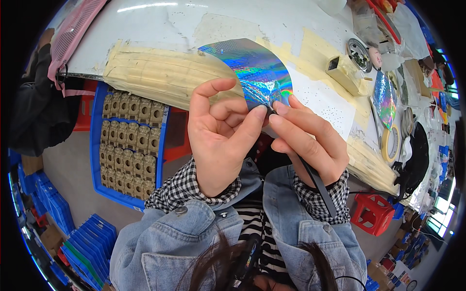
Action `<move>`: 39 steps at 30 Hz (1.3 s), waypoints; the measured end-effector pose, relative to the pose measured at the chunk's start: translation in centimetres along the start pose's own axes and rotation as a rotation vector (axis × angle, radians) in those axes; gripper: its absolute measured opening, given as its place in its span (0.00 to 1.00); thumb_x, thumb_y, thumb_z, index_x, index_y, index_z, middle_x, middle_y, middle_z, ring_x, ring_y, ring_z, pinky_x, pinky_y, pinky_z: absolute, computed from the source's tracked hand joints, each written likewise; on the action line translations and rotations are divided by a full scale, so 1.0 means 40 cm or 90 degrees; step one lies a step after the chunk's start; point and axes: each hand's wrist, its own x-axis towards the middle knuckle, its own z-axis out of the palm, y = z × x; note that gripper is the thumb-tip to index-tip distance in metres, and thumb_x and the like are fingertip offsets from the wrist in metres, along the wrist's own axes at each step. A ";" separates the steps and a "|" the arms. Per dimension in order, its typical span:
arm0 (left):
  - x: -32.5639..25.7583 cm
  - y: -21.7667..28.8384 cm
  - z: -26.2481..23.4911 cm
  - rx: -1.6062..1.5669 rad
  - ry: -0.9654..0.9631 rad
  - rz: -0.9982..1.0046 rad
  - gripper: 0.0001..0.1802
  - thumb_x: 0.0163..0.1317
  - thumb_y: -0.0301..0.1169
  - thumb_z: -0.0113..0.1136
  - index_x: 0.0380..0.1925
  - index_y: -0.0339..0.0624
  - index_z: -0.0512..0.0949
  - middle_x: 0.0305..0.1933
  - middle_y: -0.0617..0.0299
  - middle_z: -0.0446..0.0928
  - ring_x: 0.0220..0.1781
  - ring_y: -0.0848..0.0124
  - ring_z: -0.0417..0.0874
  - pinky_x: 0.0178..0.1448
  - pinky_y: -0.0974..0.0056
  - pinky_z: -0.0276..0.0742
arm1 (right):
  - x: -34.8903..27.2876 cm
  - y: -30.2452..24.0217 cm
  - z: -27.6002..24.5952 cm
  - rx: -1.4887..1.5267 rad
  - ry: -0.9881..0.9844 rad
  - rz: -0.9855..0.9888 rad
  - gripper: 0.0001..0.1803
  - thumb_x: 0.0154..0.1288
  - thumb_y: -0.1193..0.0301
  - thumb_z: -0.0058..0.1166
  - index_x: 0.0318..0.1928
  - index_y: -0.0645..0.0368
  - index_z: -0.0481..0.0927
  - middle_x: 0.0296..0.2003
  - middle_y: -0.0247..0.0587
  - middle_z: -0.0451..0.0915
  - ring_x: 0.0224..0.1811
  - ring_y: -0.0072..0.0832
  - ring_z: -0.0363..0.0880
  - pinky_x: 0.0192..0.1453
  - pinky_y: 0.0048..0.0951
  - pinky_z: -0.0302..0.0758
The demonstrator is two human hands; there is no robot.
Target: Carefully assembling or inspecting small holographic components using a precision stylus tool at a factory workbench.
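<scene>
We're holding the shiny sheet [264, 63] above the table [155, 29], left hand [218, 133] pinching its near edge, right hand [311, 138] gripping a dark tool [319, 186] there; we're best keeping pressure light, fingertips close together.

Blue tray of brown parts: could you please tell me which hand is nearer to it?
Left. The left hand is to the right of the blue tray; the right hand is farther right, beyond the left.

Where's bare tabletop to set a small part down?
Bare white tabletop: upper left, between the pink mesh piece and the held holographic sheet, beyond the yellowish tape strips. Crowded: right side, with a round metal dish, small box, second holographic sheet and tape roll.
</scene>
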 end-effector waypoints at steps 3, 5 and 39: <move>0.001 -0.002 0.000 -0.019 0.001 0.005 0.27 0.59 0.13 0.56 0.58 0.34 0.60 0.39 0.55 0.81 0.42 0.74 0.82 0.49 0.70 0.78 | -0.001 0.003 0.002 0.012 0.004 -0.002 0.19 0.50 0.72 0.67 0.46 0.61 0.83 0.42 0.45 0.81 0.45 0.38 0.83 0.55 0.40 0.80; 0.002 -0.001 0.003 -0.033 0.002 0.005 0.27 0.59 0.13 0.58 0.56 0.33 0.59 0.37 0.55 0.81 0.40 0.73 0.83 0.47 0.70 0.81 | -0.004 0.003 0.001 0.020 0.016 -0.003 0.19 0.50 0.72 0.67 0.46 0.61 0.83 0.42 0.45 0.81 0.45 0.38 0.83 0.56 0.40 0.80; 0.030 0.003 -0.017 0.028 0.076 0.030 0.25 0.63 0.19 0.57 0.58 0.37 0.62 0.45 0.57 0.80 0.45 0.73 0.81 0.48 0.69 0.81 | -0.035 0.030 -0.079 -0.212 -0.194 -0.037 0.17 0.52 0.66 0.63 0.42 0.62 0.80 0.38 0.44 0.81 0.46 0.39 0.79 0.56 0.44 0.78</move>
